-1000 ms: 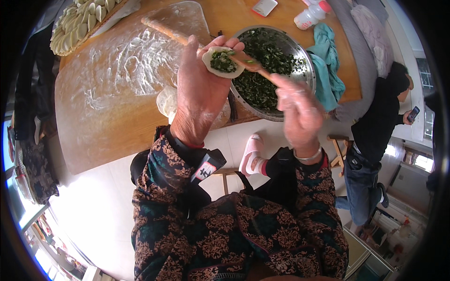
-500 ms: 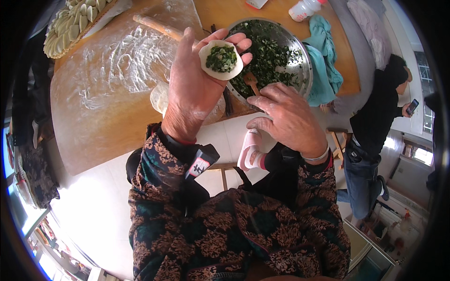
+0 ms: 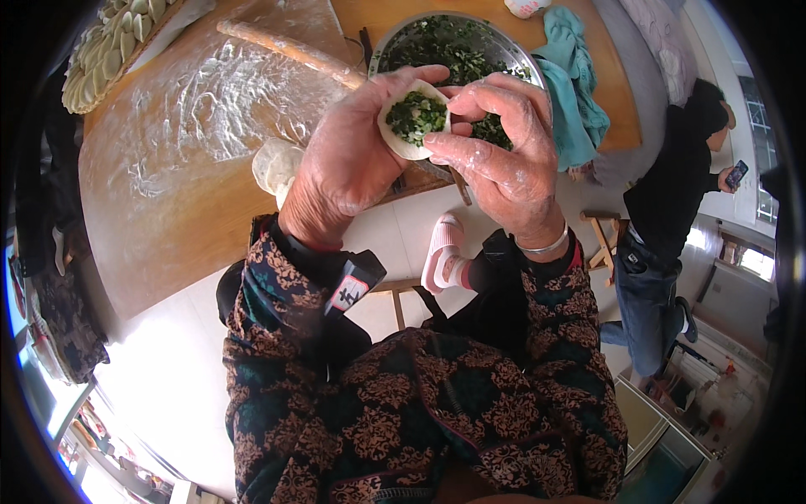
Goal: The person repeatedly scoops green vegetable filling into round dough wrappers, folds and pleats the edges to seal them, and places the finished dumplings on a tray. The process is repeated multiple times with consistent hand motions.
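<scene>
Cradling a filled wrapper (image 3: 418, 119) in a cupped left hand (image 3: 354, 153), gripping its edge with slightly parted right fingers (image 3: 466, 153), before a floured desk (image 3: 620, 109), above pale floor (image 3: 159, 378)

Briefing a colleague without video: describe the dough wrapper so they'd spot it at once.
On the wooden table, find the metal bowl of chopped greens. At its lower left in view, the left hand holds the dough wrapper. Its green filling shows, unlike the closed, pale dumplings at upper left.
</scene>
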Motion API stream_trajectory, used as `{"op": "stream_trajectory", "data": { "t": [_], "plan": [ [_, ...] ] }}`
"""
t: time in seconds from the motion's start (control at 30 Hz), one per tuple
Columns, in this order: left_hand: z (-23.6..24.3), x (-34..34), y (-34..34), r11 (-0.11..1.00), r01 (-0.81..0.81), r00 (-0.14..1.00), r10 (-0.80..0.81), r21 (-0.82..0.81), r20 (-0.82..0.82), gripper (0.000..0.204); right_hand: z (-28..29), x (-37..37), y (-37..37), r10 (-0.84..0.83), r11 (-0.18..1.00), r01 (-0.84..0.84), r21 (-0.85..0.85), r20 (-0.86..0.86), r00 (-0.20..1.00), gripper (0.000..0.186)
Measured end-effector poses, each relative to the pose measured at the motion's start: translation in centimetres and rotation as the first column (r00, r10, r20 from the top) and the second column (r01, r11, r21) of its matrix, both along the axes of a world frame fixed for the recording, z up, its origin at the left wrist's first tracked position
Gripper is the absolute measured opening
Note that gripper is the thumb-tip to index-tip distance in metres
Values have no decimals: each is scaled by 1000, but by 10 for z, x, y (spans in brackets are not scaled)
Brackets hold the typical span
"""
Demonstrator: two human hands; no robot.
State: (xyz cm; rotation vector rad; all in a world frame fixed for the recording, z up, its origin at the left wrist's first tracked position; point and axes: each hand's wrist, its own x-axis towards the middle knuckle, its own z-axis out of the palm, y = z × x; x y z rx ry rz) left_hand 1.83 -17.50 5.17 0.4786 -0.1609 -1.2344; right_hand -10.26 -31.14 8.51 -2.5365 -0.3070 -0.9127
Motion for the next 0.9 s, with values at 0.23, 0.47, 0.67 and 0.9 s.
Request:
{"op": "stream_trajectory", "data": {
  "t": [0.23, 0.47, 0.67, 0.9],
  "plan": [
    [14, -10, 6, 997, 41, 987, -50, 62, 151, 40, -3, 4, -5, -22, 969, 21, 246, 0, 1000, 13],
    [23, -17, 15, 993, 32, 851, -86, 111, 518, 43, 3, 6, -2, -40, 920, 34, 390, 5, 999, 8],
    [25, -24, 15, 996, -94, 626, 60, -1, 777, 51, 8, 4, -3, 4, 912, -15, 411, 28, 1000, 12],
    [25, -22, 20, 999, -51, 626, 40, -10, 779, 62, 21, 2, 1, 78, 874, -42, 483, -55, 995, 18]
  ]
}}
